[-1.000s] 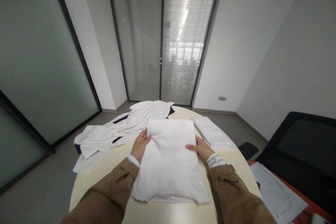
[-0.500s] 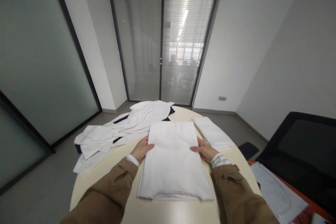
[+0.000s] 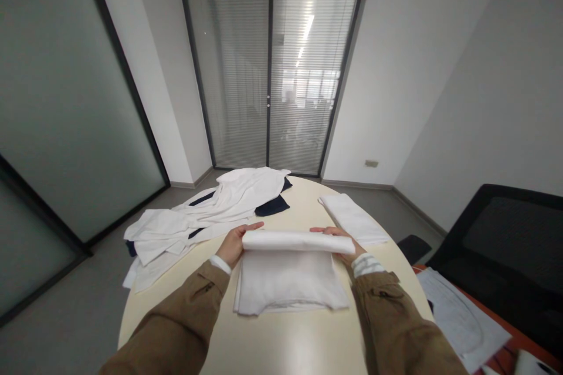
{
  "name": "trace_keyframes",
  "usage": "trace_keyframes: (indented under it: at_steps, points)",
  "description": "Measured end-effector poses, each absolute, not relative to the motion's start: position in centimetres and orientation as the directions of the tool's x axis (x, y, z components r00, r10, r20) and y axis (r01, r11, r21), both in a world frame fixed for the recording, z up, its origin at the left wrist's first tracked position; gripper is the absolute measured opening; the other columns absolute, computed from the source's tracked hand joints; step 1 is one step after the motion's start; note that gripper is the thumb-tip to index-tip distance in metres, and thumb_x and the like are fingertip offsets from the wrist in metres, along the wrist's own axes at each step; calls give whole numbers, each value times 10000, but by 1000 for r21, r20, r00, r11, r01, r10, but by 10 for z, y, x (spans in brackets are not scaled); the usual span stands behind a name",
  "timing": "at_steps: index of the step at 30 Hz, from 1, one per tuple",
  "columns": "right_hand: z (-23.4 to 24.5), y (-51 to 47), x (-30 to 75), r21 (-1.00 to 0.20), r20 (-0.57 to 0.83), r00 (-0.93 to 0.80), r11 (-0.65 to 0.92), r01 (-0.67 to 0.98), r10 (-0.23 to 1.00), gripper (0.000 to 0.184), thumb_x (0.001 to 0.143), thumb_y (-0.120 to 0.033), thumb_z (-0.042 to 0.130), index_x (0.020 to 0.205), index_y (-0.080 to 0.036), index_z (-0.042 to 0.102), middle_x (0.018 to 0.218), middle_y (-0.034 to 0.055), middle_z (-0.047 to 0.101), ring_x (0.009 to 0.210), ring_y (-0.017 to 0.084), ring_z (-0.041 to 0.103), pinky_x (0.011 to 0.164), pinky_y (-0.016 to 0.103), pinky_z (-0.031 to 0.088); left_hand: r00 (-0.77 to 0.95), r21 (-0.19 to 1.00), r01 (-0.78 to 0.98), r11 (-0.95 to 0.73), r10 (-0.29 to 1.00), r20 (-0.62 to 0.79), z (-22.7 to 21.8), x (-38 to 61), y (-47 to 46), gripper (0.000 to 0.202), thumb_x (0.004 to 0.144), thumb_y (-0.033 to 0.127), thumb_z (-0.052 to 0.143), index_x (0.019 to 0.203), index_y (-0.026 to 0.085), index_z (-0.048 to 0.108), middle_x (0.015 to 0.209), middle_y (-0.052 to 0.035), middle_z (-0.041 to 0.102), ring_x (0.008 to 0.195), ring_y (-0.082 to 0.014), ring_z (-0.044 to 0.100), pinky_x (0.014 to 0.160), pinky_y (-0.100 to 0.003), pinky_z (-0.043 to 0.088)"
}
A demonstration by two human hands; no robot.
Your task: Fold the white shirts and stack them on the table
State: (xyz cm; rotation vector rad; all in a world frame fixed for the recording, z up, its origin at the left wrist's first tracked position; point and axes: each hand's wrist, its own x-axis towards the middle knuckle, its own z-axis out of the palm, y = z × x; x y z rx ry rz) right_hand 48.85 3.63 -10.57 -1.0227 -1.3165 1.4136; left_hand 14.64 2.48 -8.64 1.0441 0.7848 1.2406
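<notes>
Nearby, a soft glare shines on the round cream table [image 3: 281, 345] between two brown sleeves [image 3: 171, 319]. Just beyond, over the middle of the tabletop, is a white cloth [image 3: 290, 281], its far part turned over into a thick roll; the left hand [image 3: 233, 244] grasps one end of that roll and the right hand [image 3: 342, 241] the other. At the right, papers [image 3: 461, 316] rest on an orange surface [image 3: 516, 348] beside a black mesh chair [image 3: 510, 234]. Farther along the table lie a folded white bundle [image 3: 353, 220] at the right and a loose white-and-navy pile [image 3: 246, 190] at the left. Past the grey floor [image 3: 88, 316] stand a frosted panel [image 3: 65, 82], a pale wall [image 3: 404, 70] and glass panes with blinds [image 3: 233, 70].
</notes>
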Motion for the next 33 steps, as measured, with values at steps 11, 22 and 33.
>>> trace_keyframes:
  at_steps: [11,22,33]
  points:
    - [-102,33,479,-988,-7,-168,-33,-150,986,553,568,-334,868,1071,-257,650,1286,99,641,1049,270,680,899,424,544,218,924,-366,108,975,-28,-93,148,24,470,652,365,830,1024,144,647,852,-58,734,757,-202,683,715,-299,504]
    - [-116,42,483,-993,-75,-134,-87,-83,988,354,624,-353,792,943,-212,729,983,74,762,907,266,720,868,416,564,213,865,-488,118,977,-13,-82,152,20,212,571,84,686,677,168,523,1166,-86,684,916,-238,684,750,-323,519]
    - [-110,46,477,-991,-112,-53,-115,-74,992,341,647,-310,700,976,-224,732,970,81,765,935,277,717,921,446,541,92,903,-428,29,996,12,-95,151,30,226,530,141,577,440,189,376,970,-104,736,887,-257,656,890,-417,469]
